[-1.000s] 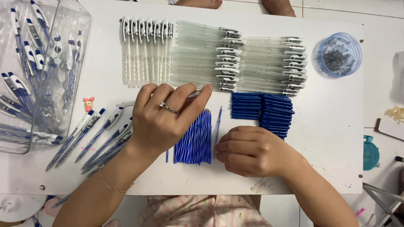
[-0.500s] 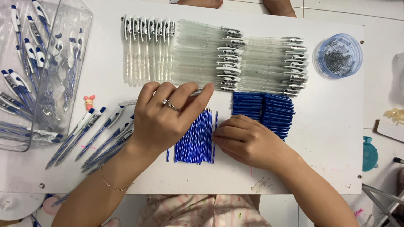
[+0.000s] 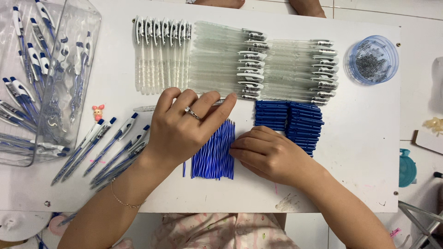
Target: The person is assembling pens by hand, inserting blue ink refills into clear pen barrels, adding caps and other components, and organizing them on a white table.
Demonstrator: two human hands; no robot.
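Observation:
My left hand (image 3: 187,127), with a ring on one finger, lies flat with fingers spread over the left part of a row of thin blue pen refills (image 3: 216,154) on the white table (image 3: 360,152). My right hand (image 3: 267,152) is curled, its fingertips touching the right edge of that row. Just beyond my right hand sits a stack of blue pen caps (image 3: 290,120). Clear pen barrels (image 3: 217,60) lie in rows further back. Assembled blue and white pens (image 3: 108,145) rest left of my left hand.
A clear plastic box (image 3: 46,78) with several finished pens stands at the far left. A small round blue tub of springs (image 3: 373,60) sits at the back right. A tiny pink figure (image 3: 98,112) lies near the box. Another person's limbs show at the top edge.
My right hand has slid left until its fingertips meet the right edge of the refill row, and a loose refill there has joined the row. My left hand has stayed in place.

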